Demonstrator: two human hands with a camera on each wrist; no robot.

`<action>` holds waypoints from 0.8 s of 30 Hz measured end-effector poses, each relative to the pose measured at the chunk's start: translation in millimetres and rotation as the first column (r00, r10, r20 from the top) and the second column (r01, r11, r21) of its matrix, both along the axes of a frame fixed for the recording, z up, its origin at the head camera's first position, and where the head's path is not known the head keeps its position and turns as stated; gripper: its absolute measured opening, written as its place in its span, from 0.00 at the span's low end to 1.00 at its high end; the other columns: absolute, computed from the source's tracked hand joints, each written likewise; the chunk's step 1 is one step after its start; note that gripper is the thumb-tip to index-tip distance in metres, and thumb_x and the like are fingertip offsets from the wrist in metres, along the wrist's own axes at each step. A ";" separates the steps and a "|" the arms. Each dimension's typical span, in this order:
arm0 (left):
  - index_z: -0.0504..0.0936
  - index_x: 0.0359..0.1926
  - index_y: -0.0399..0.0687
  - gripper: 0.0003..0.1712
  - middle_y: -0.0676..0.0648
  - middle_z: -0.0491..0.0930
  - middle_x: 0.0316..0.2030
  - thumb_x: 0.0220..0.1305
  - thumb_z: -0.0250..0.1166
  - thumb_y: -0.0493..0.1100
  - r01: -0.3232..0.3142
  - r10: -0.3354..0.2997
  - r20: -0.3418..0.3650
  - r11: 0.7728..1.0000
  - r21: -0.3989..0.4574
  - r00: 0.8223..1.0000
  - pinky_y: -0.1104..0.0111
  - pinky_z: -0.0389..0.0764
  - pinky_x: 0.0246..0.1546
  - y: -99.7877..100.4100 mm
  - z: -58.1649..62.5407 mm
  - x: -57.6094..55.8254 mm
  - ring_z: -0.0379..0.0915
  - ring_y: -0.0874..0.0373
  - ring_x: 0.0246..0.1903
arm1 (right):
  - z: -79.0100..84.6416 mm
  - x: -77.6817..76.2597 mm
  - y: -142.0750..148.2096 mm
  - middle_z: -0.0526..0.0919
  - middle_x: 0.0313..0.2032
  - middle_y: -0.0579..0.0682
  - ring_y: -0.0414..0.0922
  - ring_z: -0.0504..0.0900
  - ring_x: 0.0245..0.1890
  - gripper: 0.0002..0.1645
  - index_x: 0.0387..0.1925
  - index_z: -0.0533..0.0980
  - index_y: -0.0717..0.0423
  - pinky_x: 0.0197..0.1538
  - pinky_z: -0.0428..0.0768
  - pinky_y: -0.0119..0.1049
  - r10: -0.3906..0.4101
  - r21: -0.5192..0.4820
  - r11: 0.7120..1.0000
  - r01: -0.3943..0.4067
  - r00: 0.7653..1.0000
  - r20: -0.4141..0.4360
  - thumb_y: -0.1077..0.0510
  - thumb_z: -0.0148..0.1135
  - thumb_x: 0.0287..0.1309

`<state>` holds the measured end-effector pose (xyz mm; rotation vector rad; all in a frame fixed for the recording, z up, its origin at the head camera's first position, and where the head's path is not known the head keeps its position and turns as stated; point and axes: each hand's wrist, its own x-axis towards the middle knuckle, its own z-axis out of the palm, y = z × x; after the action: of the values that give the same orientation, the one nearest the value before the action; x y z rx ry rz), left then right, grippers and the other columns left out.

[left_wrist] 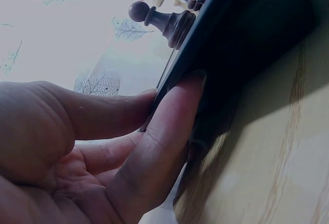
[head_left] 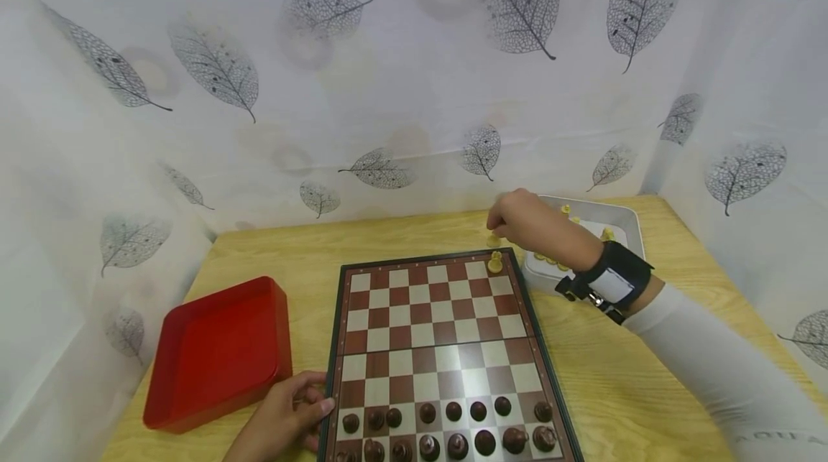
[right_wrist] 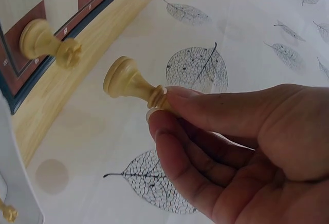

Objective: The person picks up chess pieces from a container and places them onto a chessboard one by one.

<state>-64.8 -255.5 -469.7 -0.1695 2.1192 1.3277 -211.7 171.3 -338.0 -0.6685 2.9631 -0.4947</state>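
While the right hand [head_left: 527,221] pinches a pale chess piece [right_wrist: 126,81], the left hand [head_left: 284,408] grips a chessboard [head_left: 432,358]

As the right wrist view shows near its centre, the pale piece is smooth, with a flared round base and ringed neck; thumb and fingertips clasp its upper end, hiding the top, and it slants with its base toward the upper left. In the head view it sits right of centre, just past the board's far right corner. On that corner stands a pale rook [head_left: 495,262].

At the lower left of the head view's board, the left hand clasps the dark border, thumb on top. Brown and cream squares fill the glossy surface, a thin seam crossing it. Two rows of shiny, rounded dark pieces [head_left: 457,446] line the bottom of the frame.

To the right, partly behind the forearm, a whitish tray [head_left: 634,232] with rounded corners holds more pale pieces [head_left: 608,234]. A smooth red box [head_left: 220,340] sits at lower left on the grained yellow wood table [head_left: 601,376]. Lacy leaf prints cover the pale, softly creased backdrop [head_left: 414,88] above.
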 end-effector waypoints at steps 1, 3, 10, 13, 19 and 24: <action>0.67 0.71 0.27 0.39 0.44 0.83 0.40 0.68 0.71 0.45 0.002 -0.002 -0.004 1.000 0.003 1.000 0.58 0.92 0.35 -0.1 -0.4 0.1 0.84 0.55 0.35 | -0.9 -0.3 -2.8 0.90 0.43 0.58 0.54 0.88 0.43 0.07 0.41 0.89 0.62 0.47 0.88 0.48 0.006 0.000 1.000 -0.006 1.000 0.002 0.66 0.67 0.65; 0.67 0.71 0.26 0.39 0.44 0.82 0.40 0.69 0.70 0.45 0.005 -0.005 -0.009 1.000 0.009 1.000 0.57 0.92 0.35 -0.4 -1.3 0.3 0.84 0.55 0.35 | -2.0 -0.6 -8.5 0.91 0.43 0.58 0.52 0.89 0.42 0.07 0.41 0.89 0.61 0.46 0.89 0.47 0.019 -0.003 1.000 -0.019 1.000 0.004 0.65 0.67 0.65; 0.66 0.71 0.26 0.40 0.43 0.83 0.40 0.68 0.70 0.45 0.006 -0.005 -0.013 0.999 0.031 1.000 0.57 0.92 0.35 -1.4 -1.5 0.9 0.84 0.55 0.35 | -8.6 -4.1 -23.9 0.91 0.43 0.56 0.45 0.88 0.35 0.07 0.41 0.89 0.60 0.45 0.89 0.44 0.058 0.021 0.998 -0.058 0.998 -0.009 0.65 0.67 0.65; 0.66 0.71 0.26 0.40 0.43 0.82 0.40 0.68 0.71 0.45 0.009 -0.008 -0.013 0.999 0.036 1.000 0.57 0.92 0.35 -1.6 -1.5 1.2 0.84 0.55 0.35 | -10.5 -4.9 -28.3 0.91 0.41 0.55 0.43 0.86 0.33 0.06 0.39 0.89 0.59 0.42 0.88 0.41 0.065 0.009 0.998 -0.065 0.998 0.006 0.65 0.68 0.65; 0.66 0.71 0.26 0.40 0.44 0.82 0.40 0.68 0.71 0.46 0.012 -0.012 -0.012 1.000 0.028 1.000 0.57 0.91 0.34 -1.5 -1.2 0.9 0.84 0.54 0.34 | -13.4 -5.2 -35.5 0.91 0.42 0.55 0.46 0.88 0.39 0.06 0.41 0.88 0.59 0.44 0.89 0.41 0.061 -0.011 0.998 -0.061 0.997 0.043 0.65 0.68 0.65; 0.66 0.71 0.25 0.40 0.44 0.82 0.40 0.69 0.70 0.45 0.009 -0.009 -0.002 0.999 0.035 1.000 0.57 0.92 0.35 -1.0 -1.3 0.5 0.84 0.54 0.34 | -16.5 -6.6 -40.0 0.91 0.42 0.56 0.47 0.89 0.39 0.07 0.42 0.89 0.60 0.46 0.90 0.41 0.066 -0.017 0.998 -0.065 0.996 0.053 0.64 0.69 0.65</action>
<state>-64.3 -256.5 -471.0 -0.1437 2.0946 1.3598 -218.3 131.2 -354.5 -0.7390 2.8797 -0.5218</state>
